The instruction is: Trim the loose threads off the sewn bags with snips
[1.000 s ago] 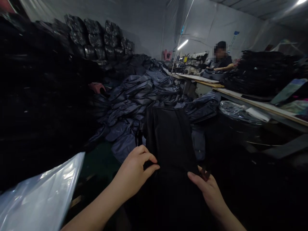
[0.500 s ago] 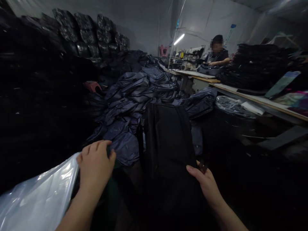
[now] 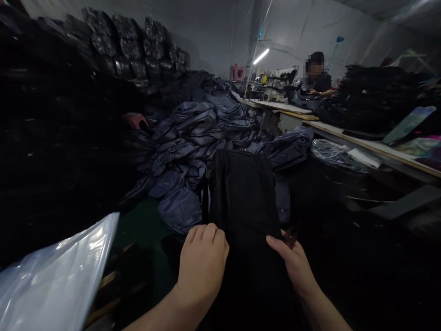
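Observation:
A black backpack (image 3: 243, 193) lies lengthwise in front of me, its far end toward a heap of dark blue bags (image 3: 200, 133). My left hand (image 3: 203, 264) rests closed on the backpack's near left edge, fingers curled over the fabric. My right hand (image 3: 291, 262) grips the near right edge, thumb on top, beside a small dark strap end (image 3: 291, 236).
Clear plastic bags (image 3: 58, 280) lie at the lower left. Wrapped black bundles (image 3: 134, 50) are stacked at the back left. A long wooden table (image 3: 365, 145) runs along the right with black piles (image 3: 375, 99); another person (image 3: 317, 76) sits at its far end.
My left hand has come back from the clear plastic bags at the left and now sits on the backpack's left edge. The right hand has kept its hold.

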A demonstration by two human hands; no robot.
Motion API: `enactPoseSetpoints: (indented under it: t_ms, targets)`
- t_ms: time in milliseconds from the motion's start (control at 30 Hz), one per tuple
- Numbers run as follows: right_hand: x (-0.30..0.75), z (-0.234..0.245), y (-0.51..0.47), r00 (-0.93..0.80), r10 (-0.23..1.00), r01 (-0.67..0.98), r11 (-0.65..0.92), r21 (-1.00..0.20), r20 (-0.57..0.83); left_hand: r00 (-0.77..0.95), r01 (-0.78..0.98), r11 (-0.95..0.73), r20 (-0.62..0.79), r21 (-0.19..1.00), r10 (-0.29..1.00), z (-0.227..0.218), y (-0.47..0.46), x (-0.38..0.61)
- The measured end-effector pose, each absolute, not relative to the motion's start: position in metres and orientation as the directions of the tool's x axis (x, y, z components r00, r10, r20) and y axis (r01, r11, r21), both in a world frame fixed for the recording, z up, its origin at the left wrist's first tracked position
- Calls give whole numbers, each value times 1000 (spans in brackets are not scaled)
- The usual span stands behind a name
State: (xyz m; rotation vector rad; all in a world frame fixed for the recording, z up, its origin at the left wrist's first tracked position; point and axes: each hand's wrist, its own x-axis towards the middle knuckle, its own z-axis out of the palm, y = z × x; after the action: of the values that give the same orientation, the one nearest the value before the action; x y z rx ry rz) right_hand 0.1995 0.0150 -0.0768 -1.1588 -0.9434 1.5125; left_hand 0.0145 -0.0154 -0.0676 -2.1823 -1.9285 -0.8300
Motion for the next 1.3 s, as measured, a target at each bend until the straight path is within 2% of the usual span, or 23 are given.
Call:
enactPoseSetpoints:
  t_ms: [100, 200, 267, 333, 400, 433, 500, 567, 633, 700, 867, 1000, 1133, 1200, 1300]
  targets:
    - [200, -78, 14, -60, 975, -215, -220, -952, -212, -28, 955, -106, 439, 278, 898, -67, -7, 7]
    - [201, -79, 14, -38, 973, -204, -231, -951, -228, -262, 902, 106, 335, 419, 905, -68, 4, -26]
    - [203, -81, 14, -33, 971, -209, -237, -949, -236, -450, 841, 292, 290, 455, 844, -71, 12, -54]
    - [204, -82, 14, -31, 972, -218, -236, -947, -235, -527, 831, 369, 374, 417, 763, -78, 18, -73]
    - [205, -84, 14, -30, 971, -218, -237, -947, -236, -469, 852, 257, 447, 457, 761, -85, 22, -73]
    - [206, -85, 14, -31, 971, -216, -238, -947, -237, -409, 838, 135, 445, 528, 796, -88, 23, -67]
    - [207, -85, 14, -38, 972, -216, -236, -947, -233, -243, 687, -119, 381, 717, 892, -92, 26, -47]
    - [209, -86, 14, -39, 972, -221, -235, -947, -232, -134, 494, -217, 320, 842, 938, -95, 30, -25]
    - [212, -86, 14, -25, 971, -214, -238, -948, -238, -141, 425, -212, 296, 880, 945, -96, 35, -10]
    - [215, -87, 15, -3, 971, -187, -235, -954, -238, -144, 446, -203, 294, 872, 945, -97, 42, -6]
    - [224, -91, 17, 30, 975, -166, -214, -963, -221, 4, 443, -234, 260, 865, 966, -102, 55, -9]
    - [230, -85, 24, 112, 971, -107, -197, -974, -209, 76, 232, -201, 188, 952, 979, -104, 57, -2]
    - [230, -71, 37, 274, 958, 119, -125, -985, -88, 84, 80, -144, 137, 986, 987, -105, 51, 7]
    - [227, -65, 43, 242, 968, 197, -120, -973, -70, 58, 11, -104, 103, 995, 993, -105, 48, 9]
    - [221, -61, 47, 173, 980, 146, -121, -982, -95, 0, -134, 4, -4, 991, 1000, -105, 47, 9]
